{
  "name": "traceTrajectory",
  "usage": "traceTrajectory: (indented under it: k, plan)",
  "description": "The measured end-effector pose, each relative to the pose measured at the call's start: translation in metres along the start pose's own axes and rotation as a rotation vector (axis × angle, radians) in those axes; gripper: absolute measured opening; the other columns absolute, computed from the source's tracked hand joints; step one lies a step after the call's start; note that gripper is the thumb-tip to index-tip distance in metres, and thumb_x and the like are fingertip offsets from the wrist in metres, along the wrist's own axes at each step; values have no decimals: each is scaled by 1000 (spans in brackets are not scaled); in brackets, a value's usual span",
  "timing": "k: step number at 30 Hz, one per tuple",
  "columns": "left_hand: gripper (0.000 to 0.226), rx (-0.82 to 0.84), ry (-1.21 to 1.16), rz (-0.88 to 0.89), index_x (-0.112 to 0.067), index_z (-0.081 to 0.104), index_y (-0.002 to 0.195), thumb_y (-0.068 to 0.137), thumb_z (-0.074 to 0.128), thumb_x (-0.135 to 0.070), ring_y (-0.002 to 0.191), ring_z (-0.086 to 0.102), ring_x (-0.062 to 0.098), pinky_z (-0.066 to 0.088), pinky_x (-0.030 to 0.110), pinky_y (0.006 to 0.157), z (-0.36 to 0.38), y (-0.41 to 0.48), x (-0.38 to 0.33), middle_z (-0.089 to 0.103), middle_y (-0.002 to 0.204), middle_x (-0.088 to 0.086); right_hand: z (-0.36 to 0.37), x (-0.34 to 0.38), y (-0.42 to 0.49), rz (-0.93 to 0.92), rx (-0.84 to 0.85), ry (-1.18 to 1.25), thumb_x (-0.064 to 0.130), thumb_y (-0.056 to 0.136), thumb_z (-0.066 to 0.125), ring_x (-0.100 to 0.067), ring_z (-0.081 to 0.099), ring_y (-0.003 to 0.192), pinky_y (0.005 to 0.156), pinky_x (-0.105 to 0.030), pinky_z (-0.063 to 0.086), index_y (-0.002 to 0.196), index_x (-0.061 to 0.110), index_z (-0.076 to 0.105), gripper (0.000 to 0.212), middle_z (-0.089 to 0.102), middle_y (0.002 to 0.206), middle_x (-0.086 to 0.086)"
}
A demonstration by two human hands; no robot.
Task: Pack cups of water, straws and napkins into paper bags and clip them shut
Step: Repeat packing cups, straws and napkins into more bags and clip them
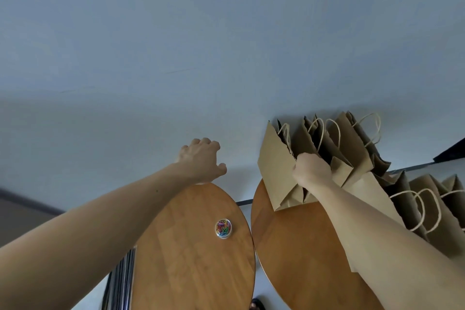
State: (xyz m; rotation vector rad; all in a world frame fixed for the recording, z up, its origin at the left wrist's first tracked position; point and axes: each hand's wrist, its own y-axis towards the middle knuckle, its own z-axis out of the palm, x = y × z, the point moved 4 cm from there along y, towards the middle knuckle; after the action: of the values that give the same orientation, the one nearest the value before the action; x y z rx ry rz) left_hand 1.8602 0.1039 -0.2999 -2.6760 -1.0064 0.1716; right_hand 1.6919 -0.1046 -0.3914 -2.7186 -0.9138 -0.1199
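Observation:
My right hand [310, 168] is shut on the top of a brown paper bag [278, 171] that stands at the far edge of the right round wooden table [302, 246]. More brown paper bags with twine handles [352, 138] stand behind and to the right of it. My left hand [201, 160] reaches past the far edge of the left round wooden table [191, 259], fingers curled, with nothing visible in it. A small clear round box of coloured paper clips [223, 228] sits on the left table. No cups, straws or napkins are in view.
Further paper bags [427, 209] lean at the right edge, behind my right forearm. A pale wall fills the upper part of the view. A narrow gap separates the two tables. Metal bars [120, 282] show at the bottom left.

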Motion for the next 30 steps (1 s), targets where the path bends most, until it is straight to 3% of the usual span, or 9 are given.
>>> traceTrajectory:
  k: [7,14,24,30]
  plan:
    - [60,-31,-172,6,-22,42,144,93,52,-52,128,48,23,41,38,97,-17,-20,9,48,144,0,-83,63,-26,-257,-172,4,19,88,56,-15,46,47,43,-22,24,58,19,42,33,47,54,1]
    - [65,-3,-346,4,-19,40,146,93,51,-55,129,49,22,40,35,97,-16,-59,64,47,147,0,-103,164,-100,-384,-182,-26,17,84,52,-19,35,45,44,-24,22,59,15,35,31,35,51,-1]
    - [66,109,-560,-114,-12,38,147,95,49,-51,129,49,25,43,36,101,74,-136,192,48,147,7,27,275,-207,-412,-63,29,20,93,51,-18,46,53,44,-27,26,62,17,37,34,43,58,1]
    - [67,249,-659,-173,-10,38,146,94,48,-52,117,55,23,42,30,87,158,-179,222,54,137,9,110,298,-269,-373,54,25,24,95,48,-25,66,76,56,-30,42,81,15,47,17,66,83,-7]
